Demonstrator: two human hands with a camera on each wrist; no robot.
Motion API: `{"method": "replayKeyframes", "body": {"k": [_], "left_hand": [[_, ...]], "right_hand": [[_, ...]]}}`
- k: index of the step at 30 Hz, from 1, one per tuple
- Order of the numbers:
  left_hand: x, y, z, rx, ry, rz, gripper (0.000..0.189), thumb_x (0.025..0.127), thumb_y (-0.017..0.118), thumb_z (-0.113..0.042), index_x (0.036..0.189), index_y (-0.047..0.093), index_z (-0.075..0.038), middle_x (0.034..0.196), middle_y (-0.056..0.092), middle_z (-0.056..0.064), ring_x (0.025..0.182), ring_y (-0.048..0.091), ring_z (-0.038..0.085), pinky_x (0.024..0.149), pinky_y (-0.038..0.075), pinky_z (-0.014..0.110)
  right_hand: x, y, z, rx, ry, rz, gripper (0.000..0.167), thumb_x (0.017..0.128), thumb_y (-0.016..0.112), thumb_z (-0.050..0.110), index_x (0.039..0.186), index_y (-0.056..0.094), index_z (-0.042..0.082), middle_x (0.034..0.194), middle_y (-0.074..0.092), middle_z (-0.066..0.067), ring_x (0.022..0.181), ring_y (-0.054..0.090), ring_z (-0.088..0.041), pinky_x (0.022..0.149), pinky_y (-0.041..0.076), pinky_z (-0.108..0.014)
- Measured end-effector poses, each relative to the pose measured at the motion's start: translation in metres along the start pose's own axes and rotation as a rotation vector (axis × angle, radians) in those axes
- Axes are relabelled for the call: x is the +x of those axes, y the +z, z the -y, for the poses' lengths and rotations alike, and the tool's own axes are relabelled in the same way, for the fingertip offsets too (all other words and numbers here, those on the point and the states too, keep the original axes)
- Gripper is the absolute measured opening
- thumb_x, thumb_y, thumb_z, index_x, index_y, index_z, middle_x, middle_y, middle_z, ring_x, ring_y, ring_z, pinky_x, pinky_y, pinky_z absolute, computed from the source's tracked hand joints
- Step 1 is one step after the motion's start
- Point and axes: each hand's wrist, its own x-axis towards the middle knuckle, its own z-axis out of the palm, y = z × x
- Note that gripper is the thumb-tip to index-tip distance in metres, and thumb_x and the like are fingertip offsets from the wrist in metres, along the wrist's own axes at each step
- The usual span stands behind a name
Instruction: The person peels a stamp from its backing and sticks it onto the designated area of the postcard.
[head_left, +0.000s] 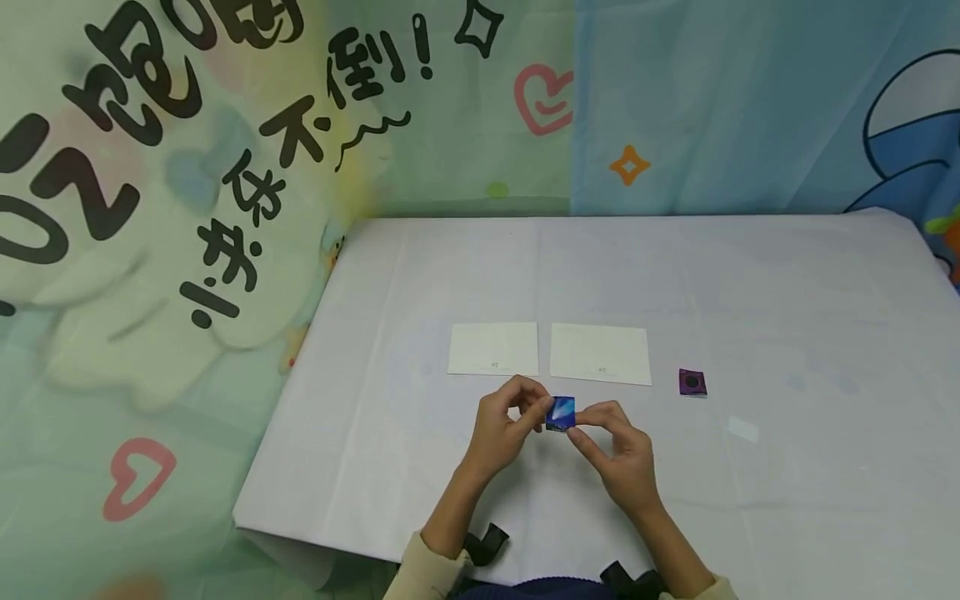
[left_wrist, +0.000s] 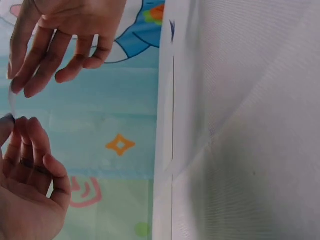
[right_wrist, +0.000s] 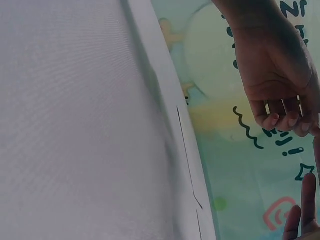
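Observation:
A small square blue picture card is held up between two bare hands over the near middle of the white table. My left hand pinches its left edge between thumb and finger. At the opposite edge, my right hand pinches it with thumb and forefinger. Seen from the left wrist, the card is a thin pale strip, edge-on and slightly bowed. The right wrist view has the left hand at upper right and only fingers of the right hand at lower right; the card is out of sight there.
Two white paper sheets lie side by side beyond the hands. A small purple card with a dark round mark lies to their right, with a pale glossy patch nearer. Printed curtains hang behind the table.

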Motion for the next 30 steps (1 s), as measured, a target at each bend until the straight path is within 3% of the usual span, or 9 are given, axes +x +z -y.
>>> {"method": "replayKeyframes", "body": {"k": [5,9,12,18,25,30], "left_hand": [[0.004,-0.002,0.008,-0.012,-0.09,-0.034,0.004,0.087,0.061,0.0,0.088,0.059,0.003,0.068,0.06,0.015,0.051,0.055,0.021,0.049,0.045,0.026],[0.009,-0.002,0.032,-0.014,-0.216,-0.096,0.013,0.087,0.065,-0.013,0.088,0.065,0.0,0.075,0.063,0.01,0.054,0.056,0.016,0.049,0.042,0.026],[0.016,-0.004,0.051,-0.003,-0.277,-0.153,0.017,0.085,0.068,-0.02,0.087,0.068,-0.003,0.079,0.065,0.007,0.055,0.057,0.017,0.049,0.04,0.023],[0.038,-0.016,0.067,0.114,-0.271,-0.218,0.019,0.081,0.072,-0.025,0.084,0.07,-0.006,0.078,0.066,0.003,0.057,0.057,0.016,0.048,0.041,0.022],[0.057,-0.025,0.089,0.324,-0.243,-0.2,0.019,0.08,0.073,-0.026,0.079,0.071,-0.007,0.077,0.067,0.002,0.065,0.057,0.012,0.059,0.045,0.023],[0.068,-0.027,0.113,0.418,-0.304,-0.164,0.019,0.08,0.073,-0.026,0.078,0.07,-0.008,0.074,0.066,0.002,0.064,0.058,0.013,0.058,0.045,0.022]], "right_hand": [[0.004,0.002,-0.007,-0.081,0.096,0.005,0.02,0.075,0.066,-0.015,0.092,0.067,-0.004,0.088,0.061,-0.012,0.091,0.05,-0.009,0.087,0.035,-0.024],[0.016,0.007,-0.011,-0.112,0.153,-0.019,0.012,0.079,0.07,-0.002,0.089,0.069,0.003,0.087,0.064,-0.006,0.089,0.051,-0.011,0.084,0.034,-0.03],[0.027,0.011,-0.016,-0.131,0.159,-0.039,0.006,0.081,0.071,0.008,0.087,0.068,0.006,0.084,0.066,-0.002,0.086,0.052,-0.012,0.08,0.033,-0.035],[0.047,0.022,-0.033,-0.192,0.157,-0.054,0.013,0.084,0.069,0.023,0.087,0.069,0.011,0.078,0.065,0.001,0.078,0.052,-0.013,0.073,0.031,-0.035],[0.069,0.033,-0.043,-0.294,0.335,-0.021,0.021,0.083,0.07,0.029,0.086,0.071,0.008,0.079,0.065,-0.003,0.072,0.05,-0.016,0.064,0.035,-0.031],[0.083,0.04,-0.059,-0.382,0.398,0.008,0.019,0.085,0.068,0.025,0.085,0.07,0.006,0.075,0.065,-0.004,0.061,0.047,-0.017,0.054,0.036,-0.029]]}}
